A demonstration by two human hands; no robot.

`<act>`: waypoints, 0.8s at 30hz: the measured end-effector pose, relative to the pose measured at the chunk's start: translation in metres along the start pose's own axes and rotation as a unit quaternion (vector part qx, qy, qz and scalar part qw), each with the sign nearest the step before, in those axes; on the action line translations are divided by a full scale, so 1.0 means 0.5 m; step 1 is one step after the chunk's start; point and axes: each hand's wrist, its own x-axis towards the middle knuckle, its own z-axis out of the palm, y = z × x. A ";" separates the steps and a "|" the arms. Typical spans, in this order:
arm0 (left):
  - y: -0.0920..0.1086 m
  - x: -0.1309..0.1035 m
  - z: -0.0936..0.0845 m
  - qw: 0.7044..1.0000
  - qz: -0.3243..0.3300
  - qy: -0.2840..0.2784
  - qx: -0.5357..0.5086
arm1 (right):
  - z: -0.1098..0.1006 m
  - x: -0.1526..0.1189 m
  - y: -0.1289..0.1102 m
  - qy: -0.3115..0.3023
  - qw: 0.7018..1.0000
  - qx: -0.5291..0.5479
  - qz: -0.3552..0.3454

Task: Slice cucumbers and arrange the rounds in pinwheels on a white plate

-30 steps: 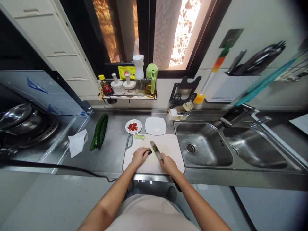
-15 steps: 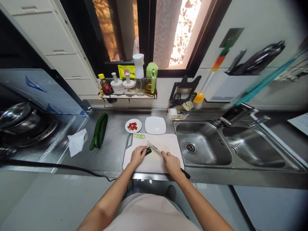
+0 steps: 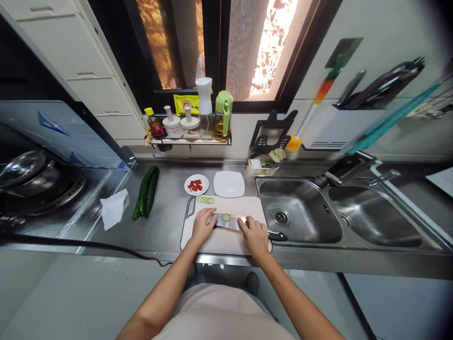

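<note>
On the white cutting board, my right hand is closed on a kitchen knife, its fingers at the blade and the black handle sticking out to the right. The blade's broad side faces up, with one round cucumber slice on it. My left hand is at the blade's left end, fingers curled round a cucumber piece that is almost wholly hidden; only a dark bit shows beneath them. Several cucumber slices lie in a row at the board's top left.
Behind the board are a plate of chopped red pieces and a white square plate. Whole cucumbers and a crumpled white paper lie left. A double sink adjoins the board's right; a bottle rack hangs behind.
The knife has turned from a slant to nearly level, broad side up, and a cucumber slice now shows on its blade. My right hand moved slightly right; the dark cucumber piece has become mostly hidden.
</note>
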 end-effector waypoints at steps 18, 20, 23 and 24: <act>0.081 0.028 0.015 0.992 0.010 -0.126 0.014 | 0.010 -0.017 0.031 0.008 1.000 -0.007 -0.016; 0.077 0.030 0.022 0.993 -0.027 -0.118 -0.008 | 0.016 -0.019 0.036 0.011 1.000 -0.005 -0.003; 0.057 0.035 0.031 0.990 -0.095 -0.088 -0.048 | 0.022 -0.025 0.045 0.019 1.000 -0.019 0.016; 0.046 0.038 0.035 0.989 -0.115 -0.075 -0.062 | 0.024 -0.027 0.048 0.020 0.999 -0.025 0.022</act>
